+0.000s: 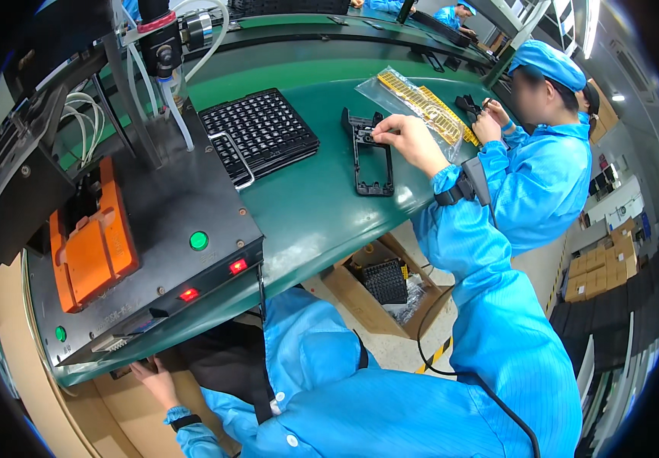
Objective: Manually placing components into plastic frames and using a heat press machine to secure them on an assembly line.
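Note:
My right hand (413, 143) reaches over the green bench, its thumb and forefinger pinched together at the upper part of a black plastic frame (358, 164). Whatever small piece sits between those fingertips, I cannot make it out. The frame lies on the bench mat, a hollow rectangle with a thicker top end. Low on the left, my left hand (155, 384) is under the bench's front edge, below the machine, fingers apart and partly hidden by that edge. No held thing shows in it.
A black press machine (177, 229) with an orange fixture (94, 248) and lit buttons fills the left. Stacked black trays (268, 130) lie beside it. Yellow strips in a plastic bag (421, 103) lie farther right, near a co-worker (535, 160). Below stands an open cardboard box (360, 301).

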Tool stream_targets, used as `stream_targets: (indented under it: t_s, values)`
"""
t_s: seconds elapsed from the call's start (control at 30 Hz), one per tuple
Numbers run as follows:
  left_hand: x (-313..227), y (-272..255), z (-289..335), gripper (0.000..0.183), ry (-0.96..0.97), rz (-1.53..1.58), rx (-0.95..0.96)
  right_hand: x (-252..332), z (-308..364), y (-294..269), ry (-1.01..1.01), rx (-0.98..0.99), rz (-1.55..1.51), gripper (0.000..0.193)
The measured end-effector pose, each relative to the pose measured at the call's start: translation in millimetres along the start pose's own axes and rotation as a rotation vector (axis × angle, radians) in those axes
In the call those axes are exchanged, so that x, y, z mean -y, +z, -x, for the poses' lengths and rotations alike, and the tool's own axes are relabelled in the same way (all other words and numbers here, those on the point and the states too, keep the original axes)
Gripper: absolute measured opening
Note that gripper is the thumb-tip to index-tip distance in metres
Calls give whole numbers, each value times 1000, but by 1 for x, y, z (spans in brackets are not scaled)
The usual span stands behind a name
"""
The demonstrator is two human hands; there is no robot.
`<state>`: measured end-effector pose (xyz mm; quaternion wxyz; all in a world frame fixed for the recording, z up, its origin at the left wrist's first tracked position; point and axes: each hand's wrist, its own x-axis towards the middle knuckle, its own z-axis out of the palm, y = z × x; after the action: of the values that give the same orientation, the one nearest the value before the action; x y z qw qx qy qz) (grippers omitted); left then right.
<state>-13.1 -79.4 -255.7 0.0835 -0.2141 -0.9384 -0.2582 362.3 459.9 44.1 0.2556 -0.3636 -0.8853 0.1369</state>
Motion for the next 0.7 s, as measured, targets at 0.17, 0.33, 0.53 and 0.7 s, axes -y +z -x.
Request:
stream_targets:
  t_s: [0.17, 0.33, 0.53, 0.7]
  values:
    - [-17, -12, 1, 67, -37, 54, 46, -1, -21, -16, 150, 248, 67, 16]
    - [-6, -1, -3, 67, 12, 93, 64, -2, -56, -29, 366, 560, 53, 18]
    - [-9, -11, -5, 69, -41, 81, 68, -16, -44, -25, 197, 361, 17, 20]
    - [-32, -21, 0, 70, -34, -23, -35, 37, 78, 17, -210, -26, 201, 26]
